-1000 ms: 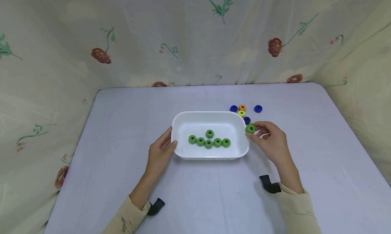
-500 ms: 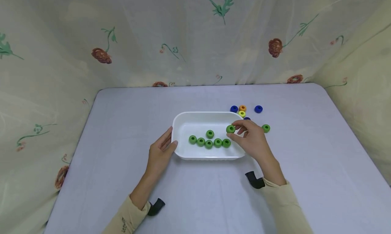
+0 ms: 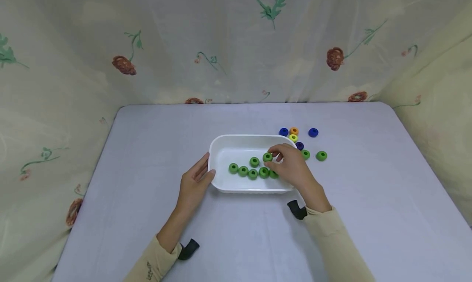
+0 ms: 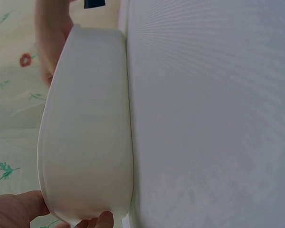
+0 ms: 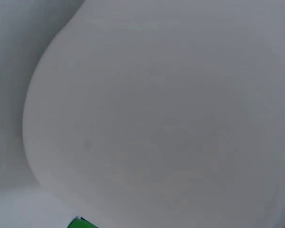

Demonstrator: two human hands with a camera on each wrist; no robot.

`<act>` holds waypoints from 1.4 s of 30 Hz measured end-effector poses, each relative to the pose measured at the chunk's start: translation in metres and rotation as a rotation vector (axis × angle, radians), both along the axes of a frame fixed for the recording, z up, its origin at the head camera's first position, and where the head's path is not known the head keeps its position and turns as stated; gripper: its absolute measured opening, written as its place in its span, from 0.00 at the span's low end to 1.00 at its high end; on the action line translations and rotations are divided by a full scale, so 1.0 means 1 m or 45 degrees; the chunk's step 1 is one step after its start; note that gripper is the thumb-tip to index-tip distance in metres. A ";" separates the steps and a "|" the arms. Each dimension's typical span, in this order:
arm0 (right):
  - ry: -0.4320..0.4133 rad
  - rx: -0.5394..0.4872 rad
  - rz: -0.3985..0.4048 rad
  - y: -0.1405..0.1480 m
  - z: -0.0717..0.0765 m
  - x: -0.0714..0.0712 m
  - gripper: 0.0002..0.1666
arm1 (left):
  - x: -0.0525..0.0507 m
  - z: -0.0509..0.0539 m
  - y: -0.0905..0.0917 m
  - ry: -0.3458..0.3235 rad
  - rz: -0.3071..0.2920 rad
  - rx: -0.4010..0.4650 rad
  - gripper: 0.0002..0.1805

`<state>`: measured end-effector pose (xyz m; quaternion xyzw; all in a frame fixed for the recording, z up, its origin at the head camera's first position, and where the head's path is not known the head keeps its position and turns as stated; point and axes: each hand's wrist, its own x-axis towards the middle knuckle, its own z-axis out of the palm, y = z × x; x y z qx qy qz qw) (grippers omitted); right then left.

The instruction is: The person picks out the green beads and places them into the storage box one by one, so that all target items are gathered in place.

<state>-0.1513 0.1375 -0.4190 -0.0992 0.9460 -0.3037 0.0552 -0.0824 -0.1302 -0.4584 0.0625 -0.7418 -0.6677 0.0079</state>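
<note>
In the head view, a white plastic tray (image 3: 250, 188) stands on the table. My left hand (image 3: 192, 184) holds its left end, fingers along the outer wall and thumb at the near corner. The left wrist view shows that hand's fingertips (image 4: 104, 219) against the tray wall (image 4: 90, 128). Over the tray's right half, my right hand (image 3: 293, 167) pinches a green bead (image 3: 267, 157) between thumb and fingers. Several green beads (image 3: 243, 171) lie on the tray floor, most in a row; the rightmost is partly covered by the right hand. The right wrist view catches only a green edge (image 5: 81, 223).
Right of the tray lie two loose green beads (image 3: 321, 156). Behind its right corner are several blue beads (image 3: 313, 132), an orange bead (image 3: 293, 131) and a yellow bead (image 3: 293, 138). A flowered curtain (image 3: 228, 48) hangs beyond the white table (image 3: 166, 126).
My right hand has carried the green bead leftward from the tray's right rim to over the tray floor. The left hand and the tray have stayed in place.
</note>
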 end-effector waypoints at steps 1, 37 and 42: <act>-0.006 0.016 0.010 0.000 -0.001 -0.001 0.21 | 0.000 0.000 0.000 0.002 -0.001 -0.002 0.30; -0.197 0.144 0.165 -0.005 -0.004 -0.022 0.19 | -0.001 0.002 0.000 0.012 -0.012 -0.002 0.31; -0.228 0.146 0.168 -0.005 -0.004 -0.021 0.21 | 0.000 0.002 0.000 0.005 -0.010 0.000 0.31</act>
